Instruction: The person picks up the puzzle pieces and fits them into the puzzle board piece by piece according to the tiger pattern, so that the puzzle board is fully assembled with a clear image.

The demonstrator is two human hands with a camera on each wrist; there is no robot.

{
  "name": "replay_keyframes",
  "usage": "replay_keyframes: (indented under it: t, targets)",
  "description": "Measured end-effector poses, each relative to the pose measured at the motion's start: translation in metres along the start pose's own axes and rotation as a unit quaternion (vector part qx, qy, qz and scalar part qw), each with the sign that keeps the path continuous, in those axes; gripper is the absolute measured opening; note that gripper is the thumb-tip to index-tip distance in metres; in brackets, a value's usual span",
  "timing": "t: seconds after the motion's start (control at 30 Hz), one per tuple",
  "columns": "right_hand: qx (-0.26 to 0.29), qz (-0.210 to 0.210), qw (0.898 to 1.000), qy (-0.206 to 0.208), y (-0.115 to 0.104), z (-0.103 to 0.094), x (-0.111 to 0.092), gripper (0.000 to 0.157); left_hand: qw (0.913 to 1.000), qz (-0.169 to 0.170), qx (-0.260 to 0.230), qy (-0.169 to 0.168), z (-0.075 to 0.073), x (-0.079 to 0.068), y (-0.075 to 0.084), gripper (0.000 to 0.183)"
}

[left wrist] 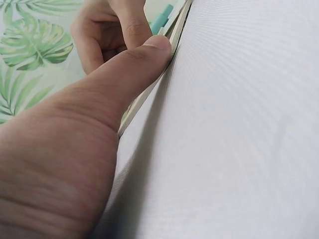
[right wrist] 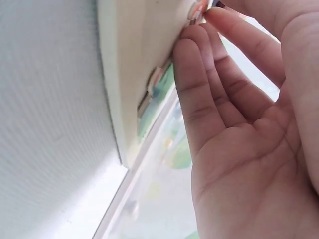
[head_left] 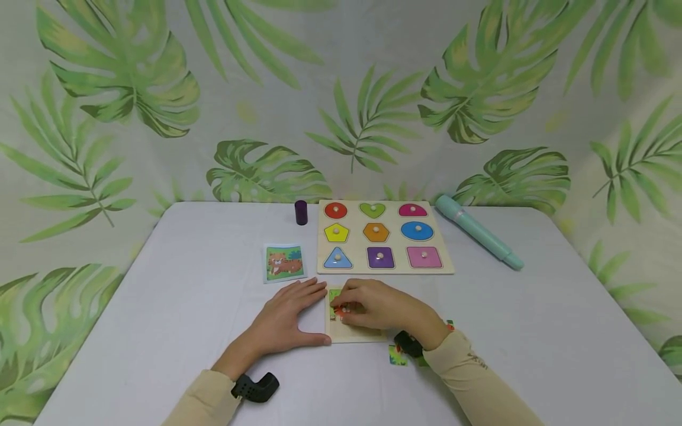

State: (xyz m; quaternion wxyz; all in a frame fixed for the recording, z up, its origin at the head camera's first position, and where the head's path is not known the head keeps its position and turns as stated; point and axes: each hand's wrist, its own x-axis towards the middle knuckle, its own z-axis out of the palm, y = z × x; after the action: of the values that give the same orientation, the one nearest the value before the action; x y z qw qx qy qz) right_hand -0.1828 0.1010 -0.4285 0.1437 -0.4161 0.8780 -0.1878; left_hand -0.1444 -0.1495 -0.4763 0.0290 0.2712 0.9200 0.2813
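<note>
A small wooden puzzle board [head_left: 354, 335] lies flat on the table in front of the person. Along its left edge rests the left hand [head_left: 285, 316], fingers extended and thumb at the lower left corner; the left wrist view shows the thumb [left wrist: 144, 57] pressed to the board's side. Over the board, the right hand [head_left: 373, 305] pinches an orange and green puzzle piece [right wrist: 198, 11] between thumb and index finger, mostly hidden by the fingers. Another puzzle piece [right wrist: 158, 97], mainly green, sits on the board at its left side.
Several loose puzzle pieces [head_left: 397, 355] lie beneath the right wrist. Behind the hands are a tiger picture card [head_left: 284, 262], a knobbed shape board [head_left: 354, 244] and a dark purple cylinder [head_left: 301, 213]. A teal pen-shaped stick [head_left: 479, 232] lies at the back right.
</note>
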Motion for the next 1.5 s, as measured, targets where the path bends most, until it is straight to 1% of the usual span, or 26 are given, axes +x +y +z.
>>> replay_keyframes:
  t: [0.2,0.53,0.83,1.03,1.23,1.37,1.5]
  targets:
    - [-0.010,-0.008,1.000,-0.004,-0.001,-0.003,-0.001,0.032,1.0000,0.000,0.001,0.000,0.000,-0.002,0.000,0.095]
    - [0.004,-0.020,1.000,0.008,-0.006,-0.012,-0.006,0.030,1.0000,-0.001,0.006,-0.003,-0.001,0.000,0.000,0.095]
    - [0.006,-0.001,1.000,0.015,-0.006,-0.020,-0.014,0.031,1.0000,-0.002,0.008,-0.003,0.000,0.001,0.000,0.096]
    - [0.007,0.019,1.000,0.015,-0.003,-0.022,-0.022,0.033,1.0000,0.004,0.008,-0.004,0.001,0.001,-0.001,0.096]
    - [0.010,0.021,0.999,0.029,0.001,-0.024,-0.033,0.033,0.9999,0.007,0.010,-0.007,0.002,0.001,0.000,0.096]
    - [0.015,0.027,0.999,0.030,0.003,-0.027,-0.040,0.034,0.9999,0.005,0.012,-0.008,0.000,0.001,0.000,0.095]
    - [0.020,0.020,0.999,0.039,0.007,-0.029,-0.047,0.034,0.9998,0.004,0.017,-0.009,0.000,0.001,-0.001,0.096]
